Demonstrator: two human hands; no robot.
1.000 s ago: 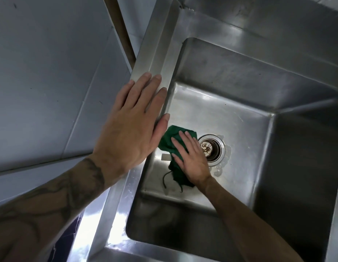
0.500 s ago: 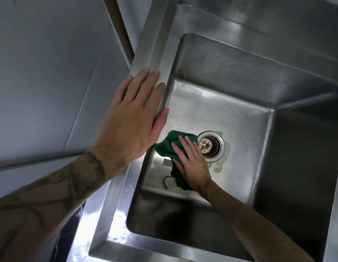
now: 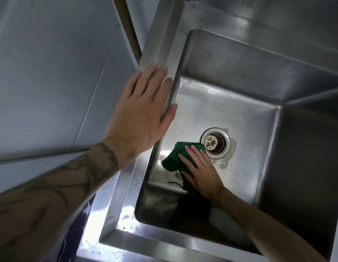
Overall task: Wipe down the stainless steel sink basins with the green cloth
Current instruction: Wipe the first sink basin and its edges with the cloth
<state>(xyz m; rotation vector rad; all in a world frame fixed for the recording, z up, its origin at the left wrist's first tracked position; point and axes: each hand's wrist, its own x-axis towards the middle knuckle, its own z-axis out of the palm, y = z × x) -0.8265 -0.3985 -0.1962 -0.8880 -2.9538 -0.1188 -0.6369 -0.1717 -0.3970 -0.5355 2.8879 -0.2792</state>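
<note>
A deep stainless steel sink basin (image 3: 230, 103) fills the middle and right of the view. The green cloth (image 3: 173, 157) lies crumpled on the basin floor, just left of the round drain (image 3: 215, 141). My right hand (image 3: 201, 172) presses flat on the cloth, fingers pointing to the far left, and covers its right part. A dark thread trails from the cloth toward the near wall. My left hand (image 3: 139, 114) rests flat on the sink's left rim (image 3: 162, 46), fingers together, holding nothing.
A grey tiled wall (image 3: 51, 72) rises to the left, with a brown pipe (image 3: 126, 25) between wall and sink. Water droplets sit beside the drain. The near rim (image 3: 145, 241) shines with a bright reflection.
My right hand has slid the cloth a little toward the near side of the basin, beside the drain. The left hand stays on the rim. The view has shifted slightly.
</note>
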